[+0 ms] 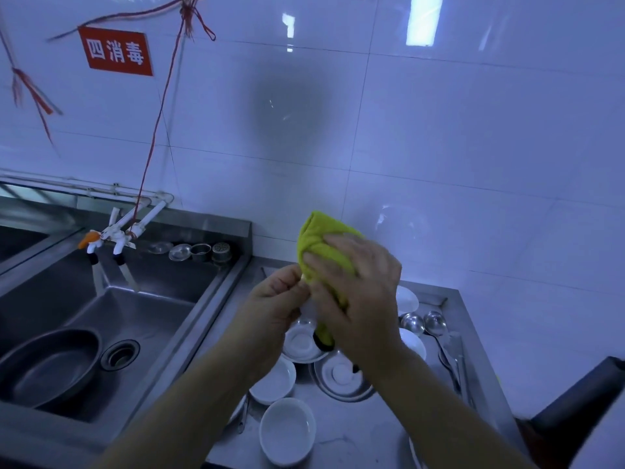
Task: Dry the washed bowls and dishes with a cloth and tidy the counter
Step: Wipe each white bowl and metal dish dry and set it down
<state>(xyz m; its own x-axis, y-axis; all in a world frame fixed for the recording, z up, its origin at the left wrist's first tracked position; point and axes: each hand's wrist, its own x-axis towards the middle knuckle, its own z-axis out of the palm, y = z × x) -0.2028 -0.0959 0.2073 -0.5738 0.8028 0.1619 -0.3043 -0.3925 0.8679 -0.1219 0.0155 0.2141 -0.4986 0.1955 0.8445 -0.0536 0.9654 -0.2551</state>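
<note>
- Right hand point(358, 296) clutches the yellow-green cloth point(321, 238), wrapped over a mostly hidden white dish.
- Left hand point(277, 299) pinches that dish's edge.
- Both hover above the white bowls point(287, 431) (right of the sink point(135, 309)).

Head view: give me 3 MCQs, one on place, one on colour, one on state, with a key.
1. Where is the large dark basin?
A. In the sink on the left
B. On the counter at right
C. Hanging on the wall

2. What colour is the cloth?
A. Red
B. Yellow-green
C. White

3. What is the right hand doing?
A. Hanging idle
B. Turning a tap
C. Gripping the cloth

Key: 1 A, the basin sits in the sink. 2 B, the cloth is yellow-green. 3 C, the right hand wraps round the cloth, opposite the left hand.
</note>
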